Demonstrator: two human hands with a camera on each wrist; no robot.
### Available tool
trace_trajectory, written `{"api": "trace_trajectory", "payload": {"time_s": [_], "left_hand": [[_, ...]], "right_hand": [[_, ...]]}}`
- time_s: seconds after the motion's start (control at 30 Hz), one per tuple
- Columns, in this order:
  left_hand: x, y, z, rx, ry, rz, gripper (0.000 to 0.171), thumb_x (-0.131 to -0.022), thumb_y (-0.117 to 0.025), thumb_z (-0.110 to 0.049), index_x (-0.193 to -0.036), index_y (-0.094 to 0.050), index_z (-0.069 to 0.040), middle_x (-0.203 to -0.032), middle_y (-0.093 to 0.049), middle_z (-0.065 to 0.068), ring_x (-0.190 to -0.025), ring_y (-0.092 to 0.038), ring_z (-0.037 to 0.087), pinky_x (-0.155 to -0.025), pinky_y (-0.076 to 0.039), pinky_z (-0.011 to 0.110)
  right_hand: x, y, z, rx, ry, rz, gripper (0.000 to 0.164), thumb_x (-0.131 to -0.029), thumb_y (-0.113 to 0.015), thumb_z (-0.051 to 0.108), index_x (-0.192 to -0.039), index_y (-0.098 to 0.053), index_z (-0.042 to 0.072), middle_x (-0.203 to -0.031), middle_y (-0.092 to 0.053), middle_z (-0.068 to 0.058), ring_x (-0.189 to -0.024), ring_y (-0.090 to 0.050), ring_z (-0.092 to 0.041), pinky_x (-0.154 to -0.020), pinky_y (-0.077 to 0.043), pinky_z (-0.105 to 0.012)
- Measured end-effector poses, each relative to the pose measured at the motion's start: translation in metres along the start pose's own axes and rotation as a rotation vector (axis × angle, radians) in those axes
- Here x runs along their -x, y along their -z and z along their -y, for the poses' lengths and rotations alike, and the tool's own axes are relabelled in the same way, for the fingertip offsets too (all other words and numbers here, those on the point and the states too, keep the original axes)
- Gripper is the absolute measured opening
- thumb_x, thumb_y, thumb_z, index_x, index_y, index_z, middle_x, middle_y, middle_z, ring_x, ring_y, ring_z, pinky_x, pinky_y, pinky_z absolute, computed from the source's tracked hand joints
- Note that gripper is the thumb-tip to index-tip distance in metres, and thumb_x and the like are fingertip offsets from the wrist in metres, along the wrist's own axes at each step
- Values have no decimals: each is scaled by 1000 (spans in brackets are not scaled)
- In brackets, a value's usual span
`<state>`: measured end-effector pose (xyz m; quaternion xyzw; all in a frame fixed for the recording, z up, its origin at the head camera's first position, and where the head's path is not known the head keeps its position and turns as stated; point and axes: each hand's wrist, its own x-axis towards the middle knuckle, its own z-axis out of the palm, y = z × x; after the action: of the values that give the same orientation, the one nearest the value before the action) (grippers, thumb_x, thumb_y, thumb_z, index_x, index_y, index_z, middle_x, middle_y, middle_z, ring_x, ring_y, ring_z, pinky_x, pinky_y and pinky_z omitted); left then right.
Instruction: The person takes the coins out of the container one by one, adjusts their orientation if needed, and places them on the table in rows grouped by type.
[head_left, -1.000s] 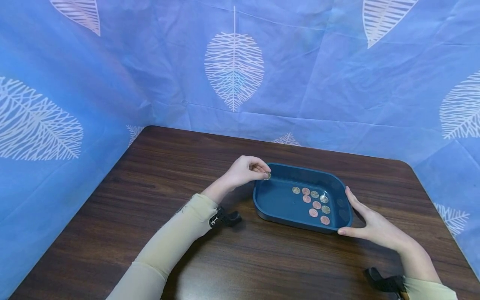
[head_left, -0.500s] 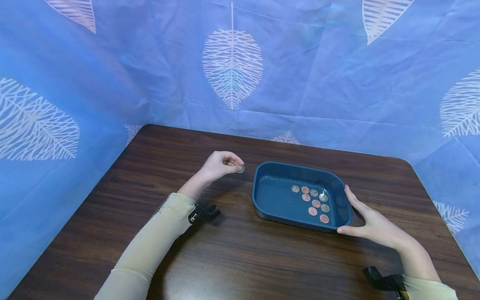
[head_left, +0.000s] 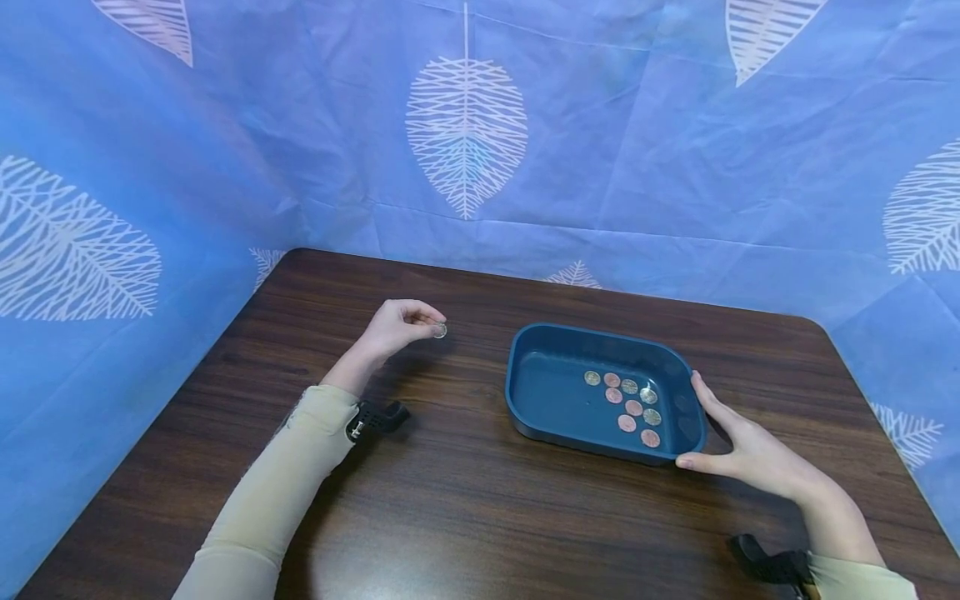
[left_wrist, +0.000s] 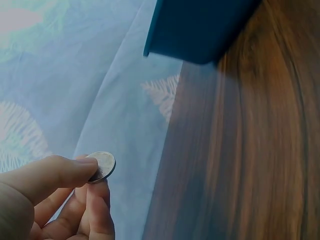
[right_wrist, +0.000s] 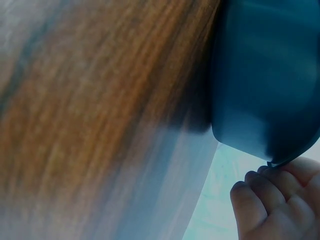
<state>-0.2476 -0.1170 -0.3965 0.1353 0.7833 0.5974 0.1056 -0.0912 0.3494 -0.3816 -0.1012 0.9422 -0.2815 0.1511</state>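
My left hand (head_left: 397, 327) pinches a silvery coin (head_left: 441, 331) between thumb and fingertips, above the tabletop and left of the tray. In the left wrist view the coin (left_wrist: 105, 166) shows its face, partly covered by the thumb. A dark blue tray (head_left: 551, 400) with rounded corners rests on the table. Several coins lie flat in its right half, some copper (head_left: 633, 407), some golden or silvery (head_left: 592, 378). My right hand (head_left: 757, 450) holds the tray's right end, thumb at the near corner and index finger at the far side. The right wrist view shows its bent fingers (right_wrist: 250, 205) against the rim.
The dark wood table (head_left: 450, 500) extends around the tray. Behind and beside it hangs a blue cloth (head_left: 600, 125) with white leaf prints. A black wrist device (head_left: 375, 419) sits on the left sleeve, another wrist device (head_left: 772, 562) on the right.
My left hand, with the coin pinched in it, has moved left from over the tray's left edge to above the table. The right hand and tray stay in place.
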Motion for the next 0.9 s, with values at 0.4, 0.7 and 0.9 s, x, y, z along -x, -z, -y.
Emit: {"api": "trace_trajectory", "payload": {"time_s": [0.4,0.7,0.9], "left_hand": [[2,24,26,-157,42,-86,18,-81,-68,-10,-96,-68,-1,-87,-64,12,-80,-58,24,-76,-48,39],[4,35,39,-245,125,-92,14,-80,-69,-9,-92,-69,-4,-86,-65,11,-79,-57,21,-77,-44,33],[3,37,44,-286,97,-127,12,-79,-69,-5,-91,-69,-3,-82,-65,10,-72,-58,18,-67,-45,28]], "right_hand": [[-1,-1,0,22,-14,-11,103,-81,-66,39,-140,18,33,-149,0,-25,-125,-18,-56,-81,-31,-69],[-1,0,0,31,-9,-13,103,-81,-66,40,-140,18,33,-149,0,-24,-125,-18,-56,-81,-31,-69],[-1,-1,-1,31,-5,-15,103,-81,-66,40,-140,18,33,-149,0,-24,-125,-18,-55,-82,-30,-69]]}}
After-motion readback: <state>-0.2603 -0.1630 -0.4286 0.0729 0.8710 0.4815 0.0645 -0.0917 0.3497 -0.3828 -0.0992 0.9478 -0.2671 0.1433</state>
